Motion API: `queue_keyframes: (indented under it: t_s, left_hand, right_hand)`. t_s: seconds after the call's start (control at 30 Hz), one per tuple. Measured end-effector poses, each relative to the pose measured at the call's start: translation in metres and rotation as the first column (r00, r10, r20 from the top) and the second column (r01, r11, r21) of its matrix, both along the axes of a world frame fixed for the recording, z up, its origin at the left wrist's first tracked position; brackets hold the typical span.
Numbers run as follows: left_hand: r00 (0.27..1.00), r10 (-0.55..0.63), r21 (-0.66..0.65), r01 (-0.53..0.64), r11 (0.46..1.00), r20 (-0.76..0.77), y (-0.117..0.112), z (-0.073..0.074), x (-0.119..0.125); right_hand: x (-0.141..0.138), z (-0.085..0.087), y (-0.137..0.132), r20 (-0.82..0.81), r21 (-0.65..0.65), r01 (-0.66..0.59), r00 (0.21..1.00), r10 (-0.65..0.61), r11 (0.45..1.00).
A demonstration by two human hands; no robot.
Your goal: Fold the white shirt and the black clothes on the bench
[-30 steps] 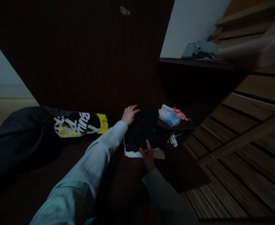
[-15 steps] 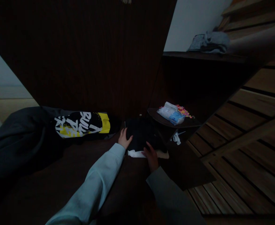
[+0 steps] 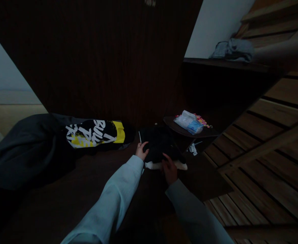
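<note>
A black folded cloth (image 3: 161,144) with a pale strip along its near edge lies on the dark wooden surface in front of me. My left hand (image 3: 142,151) is at its left side, with thumb and fingers curled round the border of the cloth. At the near edge, my right hand (image 3: 169,168) rests on the cloth with its fingers apart, the index finger pointing forward over the black fabric. The dim light hides the folds. To the left lies a dark garment (image 3: 32,145) with a black, yellow and white lettered print.
A small dark shelf (image 3: 175,127) on the right holds a clear and blue plastic packet (image 3: 189,122) beside pink and yellow bits. Crumpled white paper (image 3: 193,149) is below it. Grey folded cloth (image 3: 232,50) sits on a higher ledge. Slatted wood (image 3: 273,162) rises at right.
My left hand has drawn back slightly along the cloth's left side, and its fingers are more curled. The right hand stays at the near edge. The whole view has shifted a little.
</note>
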State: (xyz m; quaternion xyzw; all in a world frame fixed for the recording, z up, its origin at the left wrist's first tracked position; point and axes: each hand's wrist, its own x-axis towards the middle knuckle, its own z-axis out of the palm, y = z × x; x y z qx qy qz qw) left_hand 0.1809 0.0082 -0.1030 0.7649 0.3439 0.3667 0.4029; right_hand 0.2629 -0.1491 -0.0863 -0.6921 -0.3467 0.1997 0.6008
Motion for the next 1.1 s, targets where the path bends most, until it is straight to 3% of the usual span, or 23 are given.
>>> queue_keyframes:
  t_s: [0.13,0.27,0.33,0.4,0.5,0.57,0.67,0.77,0.93,1.1]
  left_hand:
    - [0.999,0.032,0.012,-0.032,0.999,0.026,-0.006,-0.005,0.002]
    - [0.999,0.038,0.012,-0.039,0.999,0.015,-0.009,-0.005,0.002]
    - [0.999,0.034,0.009,-0.034,0.999,0.005,-0.009,-0.005,0.002]
    - [0.999,0.033,0.010,-0.033,0.999,0.004,-0.008,-0.005,0.003]
    - [0.999,0.034,0.019,-0.034,0.999,0.012,-0.008,-0.006,0.003]
    - [0.999,0.036,0.024,-0.036,0.999,0.016,-0.008,-0.007,0.004]
    - [0.999,0.038,0.025,-0.039,0.999,0.031,-0.008,-0.007,0.004]
    - [0.997,0.042,0.025,-0.044,0.999,0.058,-0.007,-0.009,0.003]
    - [0.996,0.046,0.024,-0.047,0.999,0.072,-0.009,-0.009,0.003]
    - [0.995,0.046,0.053,-0.051,0.997,0.094,-0.011,-0.003,0.001]
  right_hand:
    - [0.011,0.017,0.011,0.238,0.034,-0.081,0.969,0.070,0.996]
    - [0.050,0.034,0.054,0.505,-0.112,-0.130,0.846,0.169,0.985]
    - [0.070,0.034,0.079,0.611,-0.217,0.004,0.780,0.133,0.976]
    - [0.085,0.028,0.099,0.663,-0.348,0.147,0.737,0.132,0.926]
    - [0.097,0.014,0.116,0.620,-0.532,0.201,0.754,0.217,0.822]
    - [0.096,0.008,0.118,0.648,-0.523,0.231,0.734,0.206,0.821]
    - [0.082,0.002,0.107,0.795,-0.338,0.303,0.599,0.098,0.891]
    - [0.051,-0.009,0.079,0.863,-0.242,0.247,0.496,0.092,0.938]
    - [0.002,-0.029,0.020,0.893,-0.280,0.099,0.392,0.221,0.955]
    - [0.007,-0.023,0.008,0.869,-0.396,0.007,0.326,0.372,0.918]
